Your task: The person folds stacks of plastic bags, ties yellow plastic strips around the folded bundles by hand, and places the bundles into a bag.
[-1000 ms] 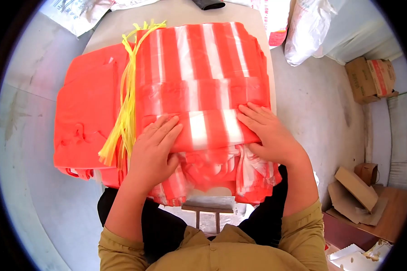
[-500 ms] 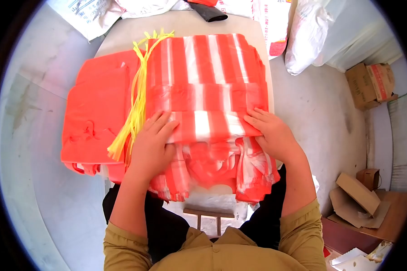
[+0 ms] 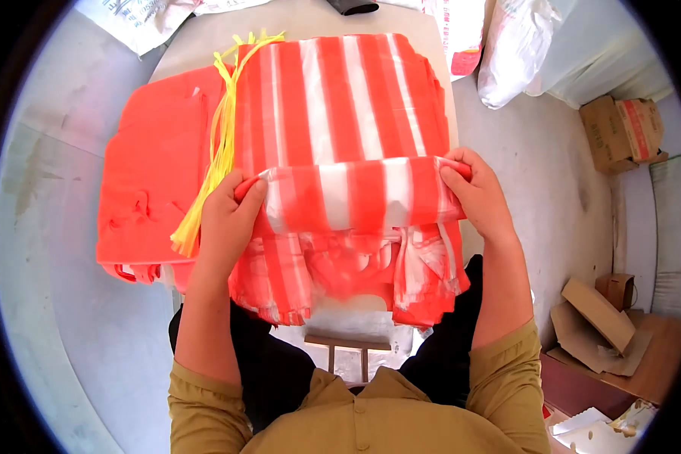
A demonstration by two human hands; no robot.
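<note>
A stack of red-and-white striped plastic bags (image 3: 333, 98) lies on a beige table (image 3: 197, 41). Across its near part is a folded striped section (image 3: 363, 195), gripped at both ends. My left hand (image 3: 233, 208) pinches its left end between thumb and fingers, and my right hand (image 3: 477, 189) pinches its right end the same way. Gathered, crumpled bag ends (image 3: 424, 284) hang toward me at the table's near edge. Yellow strips (image 3: 221, 144) lie along the stack's left side. Left of them rests a pile of plain red bags (image 3: 155, 151).
White sacks (image 3: 514, 57) stand beyond the table at the back right, with another printed sack (image 3: 140, 23) at the back left. Cardboard boxes (image 3: 617, 136) are on the right, and an opened carton (image 3: 594, 333) sits lower right. A wooden stool (image 3: 348, 344) shows between the legs.
Both hands were lying flat on the striped bags. Now they have closed on the ends of the folded section, which looks lifted and rolled over. The view has also shifted slightly.
</note>
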